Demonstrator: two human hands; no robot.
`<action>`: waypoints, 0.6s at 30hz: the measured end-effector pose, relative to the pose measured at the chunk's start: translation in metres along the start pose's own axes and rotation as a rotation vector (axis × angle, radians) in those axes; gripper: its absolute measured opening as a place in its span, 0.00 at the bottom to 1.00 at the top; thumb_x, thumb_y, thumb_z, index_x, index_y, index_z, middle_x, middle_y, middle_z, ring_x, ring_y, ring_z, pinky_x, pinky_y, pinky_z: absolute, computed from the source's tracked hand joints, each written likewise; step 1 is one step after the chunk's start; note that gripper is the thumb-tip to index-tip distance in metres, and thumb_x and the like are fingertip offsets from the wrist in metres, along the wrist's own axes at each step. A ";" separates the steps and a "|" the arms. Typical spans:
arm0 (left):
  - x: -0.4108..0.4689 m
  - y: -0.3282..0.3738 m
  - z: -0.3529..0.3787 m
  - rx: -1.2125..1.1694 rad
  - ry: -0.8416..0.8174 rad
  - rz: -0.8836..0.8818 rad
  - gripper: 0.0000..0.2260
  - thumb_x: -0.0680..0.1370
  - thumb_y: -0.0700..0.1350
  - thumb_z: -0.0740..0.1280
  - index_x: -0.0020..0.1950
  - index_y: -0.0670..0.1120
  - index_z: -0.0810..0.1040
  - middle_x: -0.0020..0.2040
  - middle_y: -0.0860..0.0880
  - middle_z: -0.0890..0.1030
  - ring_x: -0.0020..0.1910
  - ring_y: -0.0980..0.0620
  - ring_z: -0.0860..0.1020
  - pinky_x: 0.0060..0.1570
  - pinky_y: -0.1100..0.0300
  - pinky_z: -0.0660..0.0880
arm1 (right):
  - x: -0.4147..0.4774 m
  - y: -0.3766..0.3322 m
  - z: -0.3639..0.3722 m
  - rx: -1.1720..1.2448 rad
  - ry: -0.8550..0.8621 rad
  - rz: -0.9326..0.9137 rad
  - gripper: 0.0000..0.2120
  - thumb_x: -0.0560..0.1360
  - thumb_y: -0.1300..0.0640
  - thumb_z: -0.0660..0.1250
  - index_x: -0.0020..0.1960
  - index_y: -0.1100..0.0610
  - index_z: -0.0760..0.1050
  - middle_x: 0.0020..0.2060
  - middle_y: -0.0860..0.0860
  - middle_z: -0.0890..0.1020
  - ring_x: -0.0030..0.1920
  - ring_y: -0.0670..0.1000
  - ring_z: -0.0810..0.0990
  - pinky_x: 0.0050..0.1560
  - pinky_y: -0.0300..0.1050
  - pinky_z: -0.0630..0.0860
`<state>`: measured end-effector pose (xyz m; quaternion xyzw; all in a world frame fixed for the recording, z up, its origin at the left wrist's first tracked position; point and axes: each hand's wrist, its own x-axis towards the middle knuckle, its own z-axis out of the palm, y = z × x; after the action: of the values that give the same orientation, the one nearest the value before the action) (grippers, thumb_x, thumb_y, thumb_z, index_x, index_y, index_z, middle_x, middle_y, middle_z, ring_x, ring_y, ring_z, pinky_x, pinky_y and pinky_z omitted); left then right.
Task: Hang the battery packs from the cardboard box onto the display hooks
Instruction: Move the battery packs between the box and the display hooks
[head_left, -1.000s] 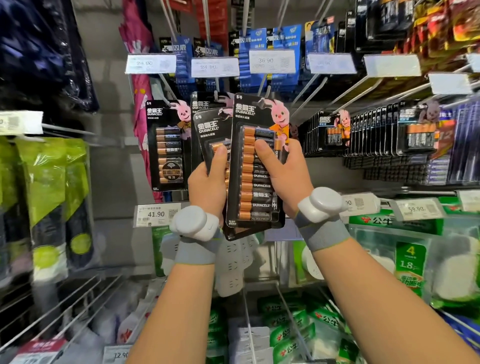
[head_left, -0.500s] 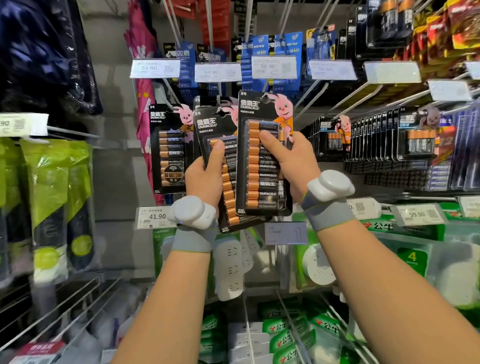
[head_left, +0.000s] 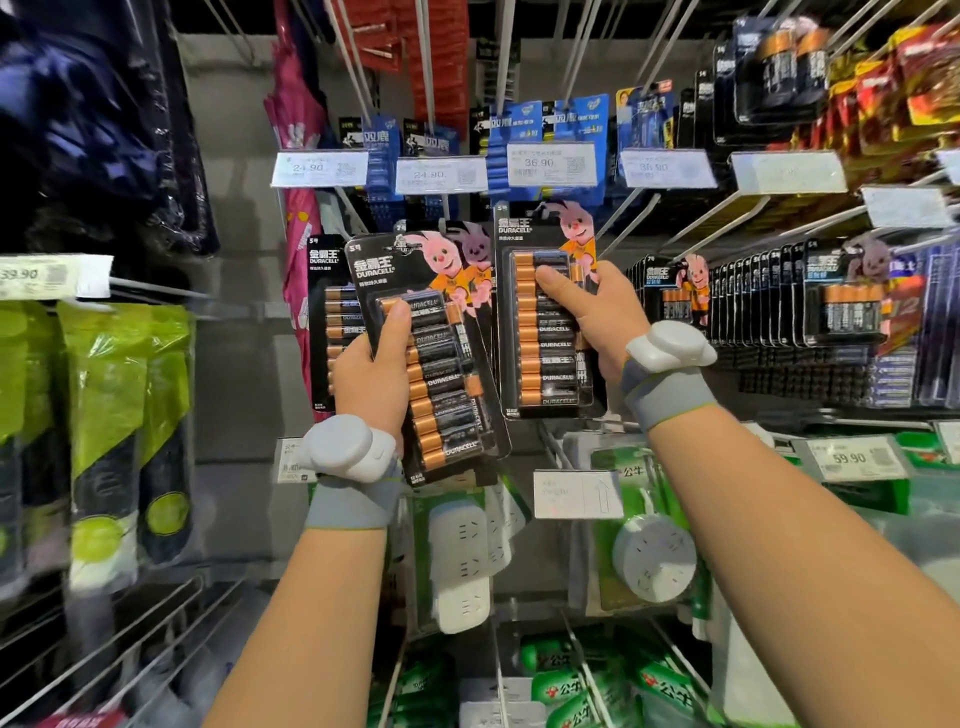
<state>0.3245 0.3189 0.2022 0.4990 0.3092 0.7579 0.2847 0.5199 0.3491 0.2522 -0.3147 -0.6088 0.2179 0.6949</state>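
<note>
My right hand (head_left: 595, 317) grips one black Duracell battery pack (head_left: 545, 358) upright, thumb across its front, raised toward the hooks under the 36.90 price tag (head_left: 550, 163). A small stack of the same packs (head_left: 441, 379), tilted left, is held in my left hand (head_left: 371, 384), thumb on the top pack. Another battery pack (head_left: 330, 312) hangs on a hook behind my left hand. No cardboard box is in view.
Long metal display hooks (head_left: 691, 218) jut out toward me from the back wall. Rows of hung battery packs (head_left: 779, 301) fill the right side. Green bagged goods (head_left: 124, 395) hang at left. White power strips (head_left: 462, 556) and green boxes (head_left: 571, 680) sit below.
My right hand has lifted its single pack up and to the right, away from the stack. The stack in my left hand has tilted and stayed lower.
</note>
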 end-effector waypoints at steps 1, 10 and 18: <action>0.002 -0.001 -0.001 0.003 -0.002 -0.001 0.20 0.66 0.67 0.67 0.38 0.50 0.80 0.45 0.45 0.85 0.49 0.42 0.83 0.57 0.41 0.76 | 0.002 0.001 0.001 -0.007 -0.004 0.002 0.32 0.59 0.38 0.77 0.52 0.58 0.73 0.52 0.62 0.81 0.53 0.63 0.81 0.55 0.64 0.77; 0.006 0.000 0.002 -0.007 -0.034 0.018 0.23 0.66 0.67 0.68 0.39 0.47 0.80 0.45 0.42 0.85 0.48 0.40 0.82 0.56 0.41 0.76 | 0.012 0.030 -0.001 -0.014 -0.013 0.049 0.30 0.58 0.38 0.76 0.50 0.54 0.71 0.54 0.63 0.79 0.56 0.64 0.79 0.58 0.64 0.75; 0.007 0.000 0.014 -0.059 -0.097 0.032 0.11 0.78 0.53 0.66 0.41 0.48 0.80 0.40 0.50 0.85 0.44 0.49 0.84 0.52 0.50 0.79 | 0.043 0.047 -0.004 0.026 -0.039 0.179 0.16 0.73 0.53 0.70 0.56 0.59 0.72 0.61 0.60 0.78 0.60 0.59 0.78 0.60 0.56 0.75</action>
<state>0.3356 0.3264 0.2108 0.5313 0.2644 0.7462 0.3018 0.5349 0.4113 0.2492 -0.3546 -0.5886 0.2932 0.6647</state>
